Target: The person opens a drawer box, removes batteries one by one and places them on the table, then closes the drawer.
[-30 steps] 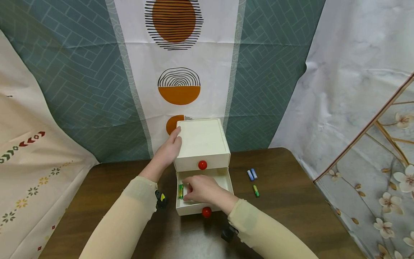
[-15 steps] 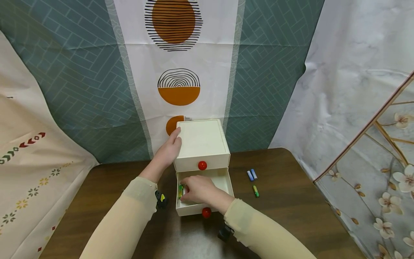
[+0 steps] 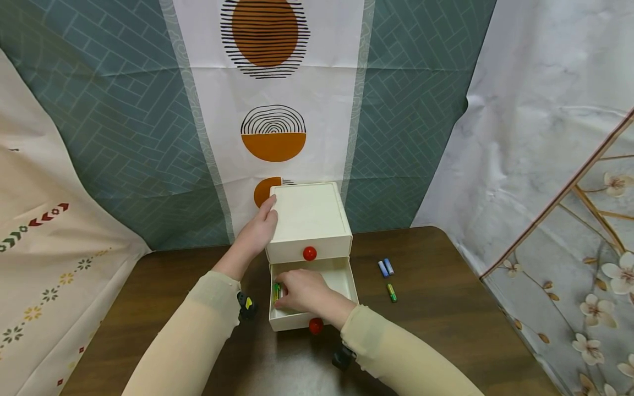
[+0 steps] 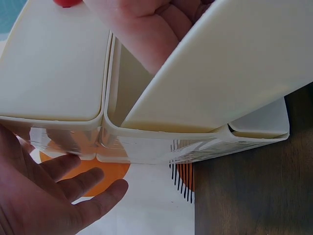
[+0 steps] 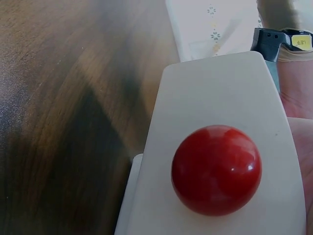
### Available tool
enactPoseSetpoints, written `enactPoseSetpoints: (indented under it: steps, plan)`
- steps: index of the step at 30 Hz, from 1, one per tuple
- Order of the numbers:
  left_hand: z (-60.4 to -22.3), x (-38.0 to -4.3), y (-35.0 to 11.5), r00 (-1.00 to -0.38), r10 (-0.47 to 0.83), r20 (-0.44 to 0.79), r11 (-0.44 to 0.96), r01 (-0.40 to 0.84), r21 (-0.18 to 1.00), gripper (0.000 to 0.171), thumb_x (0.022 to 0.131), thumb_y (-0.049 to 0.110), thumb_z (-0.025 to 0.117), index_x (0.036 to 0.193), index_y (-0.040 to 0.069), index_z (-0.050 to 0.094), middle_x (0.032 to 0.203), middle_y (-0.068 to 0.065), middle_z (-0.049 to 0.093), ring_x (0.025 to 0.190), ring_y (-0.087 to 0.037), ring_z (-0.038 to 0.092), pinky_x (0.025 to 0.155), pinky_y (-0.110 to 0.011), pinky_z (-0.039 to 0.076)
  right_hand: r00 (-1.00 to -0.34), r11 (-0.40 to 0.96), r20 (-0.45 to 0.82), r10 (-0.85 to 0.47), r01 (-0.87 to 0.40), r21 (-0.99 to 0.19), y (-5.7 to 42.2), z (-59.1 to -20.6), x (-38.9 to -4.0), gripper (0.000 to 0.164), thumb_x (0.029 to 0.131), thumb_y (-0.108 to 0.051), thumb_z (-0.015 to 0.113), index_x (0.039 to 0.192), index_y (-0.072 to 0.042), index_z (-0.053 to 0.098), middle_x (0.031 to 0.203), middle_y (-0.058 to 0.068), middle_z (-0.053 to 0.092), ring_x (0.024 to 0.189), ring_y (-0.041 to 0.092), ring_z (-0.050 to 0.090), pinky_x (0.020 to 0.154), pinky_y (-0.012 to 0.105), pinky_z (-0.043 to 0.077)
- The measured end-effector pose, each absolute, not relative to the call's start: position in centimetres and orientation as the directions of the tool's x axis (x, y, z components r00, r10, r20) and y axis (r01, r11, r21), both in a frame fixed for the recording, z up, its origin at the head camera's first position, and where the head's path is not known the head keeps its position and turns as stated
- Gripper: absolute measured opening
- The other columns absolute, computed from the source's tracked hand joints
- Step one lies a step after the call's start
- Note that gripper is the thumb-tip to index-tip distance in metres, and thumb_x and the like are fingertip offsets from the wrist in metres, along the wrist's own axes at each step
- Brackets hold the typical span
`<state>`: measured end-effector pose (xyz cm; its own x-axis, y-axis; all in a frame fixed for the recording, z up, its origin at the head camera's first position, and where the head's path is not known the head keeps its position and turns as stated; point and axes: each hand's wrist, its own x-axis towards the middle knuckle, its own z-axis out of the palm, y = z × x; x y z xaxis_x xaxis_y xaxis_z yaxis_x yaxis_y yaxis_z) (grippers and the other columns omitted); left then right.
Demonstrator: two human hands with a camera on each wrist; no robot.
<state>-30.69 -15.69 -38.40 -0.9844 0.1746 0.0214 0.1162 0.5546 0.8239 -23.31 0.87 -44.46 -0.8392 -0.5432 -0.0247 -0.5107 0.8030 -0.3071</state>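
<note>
A cream two-drawer box (image 3: 309,212) stands with its lower drawer (image 3: 342,275) pulled out. My left hand (image 3: 257,225) rests against the left edge of the upper part; in the left wrist view its fingers (image 4: 80,183) are extended along the side. My right hand (image 3: 304,289) reaches into the lower drawer at its left side, thumb and forefinger bent around a small battery, mostly hidden by the hand. A green battery (image 3: 275,292) lies along the drawer's left wall, right beside these fingertips. The right wrist view shows mainly the drawer front and its red knob (image 5: 216,170).
Two blue-and-white batteries (image 3: 386,267) and one green battery (image 3: 392,292) lie on the dark wooden table (image 3: 421,330), right of the box. The upper drawer, with a red knob (image 3: 309,253), is closed. A patterned cloth (image 3: 272,146) hangs behind.
My right hand has shifted slightly left inside the drawer, closer to the green battery by the wall. The left hand has stayed on the box.
</note>
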Motion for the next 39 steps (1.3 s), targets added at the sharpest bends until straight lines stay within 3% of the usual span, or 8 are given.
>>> enactPoseSetpoints:
  steps: [26,39]
  plan:
    - [-38.3,-30.65,-15.6,-0.985,0.171,0.025,0.546,0.116,0.83,0.065,0.119,0.047,0.023,0.18,0.028,0.008,0.185,-0.004,0.01,0.169,-0.033,0.012,0.134,-0.06,0.011,-0.84,0.805,-0.015,-0.542,-0.514,-0.294,0.82,-44.57,-23.2,0.051,0.09,-0.036,0.093,0.136,-0.018,0.08,0.093,-0.009,0.074,0.085,0.009,0.063,0.067,0.029,0.049]
    - [-38.31,-30.61,-15.56,-0.986,0.166,0.019,0.55,0.109,0.828,0.065,0.119,0.048,0.023,0.18,0.03,0.008,0.185,-0.003,0.01,0.169,-0.034,0.013,0.134,-0.061,0.012,-0.837,0.802,0.002,-0.547,-0.525,-0.286,0.83,-44.63,-23.26,0.041,0.088,-0.034,0.092,0.125,-0.019,0.083,0.085,-0.011,0.069,0.078,0.009,0.06,0.061,0.028,0.045]
